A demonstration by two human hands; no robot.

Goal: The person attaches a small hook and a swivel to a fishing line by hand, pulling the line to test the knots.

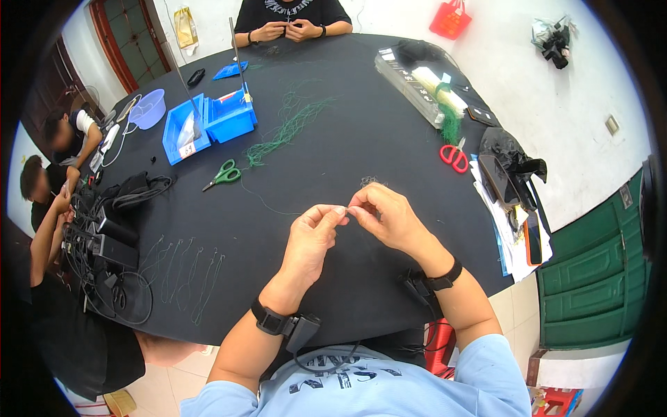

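Over the near middle of the table, my left hand (pixel 310 240) and my right hand (pixel 390 217) meet fingertip to fingertip, both pinched closed. A thin green thread (pixel 267 206) runs leftward from my left fingertips across the tabletop. Whatever my right fingertips pinch is too small to make out. Just beyond my right hand lies a small pile of fine metal pieces (pixel 369 181). Green-handled scissors (pixel 226 172) rest to the left, near a loose tangle of green thread (pixel 288 132). At the left, several knotted thread loops (pixel 191 274) are laid out side by side.
Blue bins (pixel 229 124) with upright metal rods stand far left, near a purple basin (pixel 147 110). Black cables and boxes (pixel 114 243) crowd the left edge. Red scissors (pixel 455 157), papers (pixel 511 243) and a phone (pixel 533 240) sit right. Other people work around the table.
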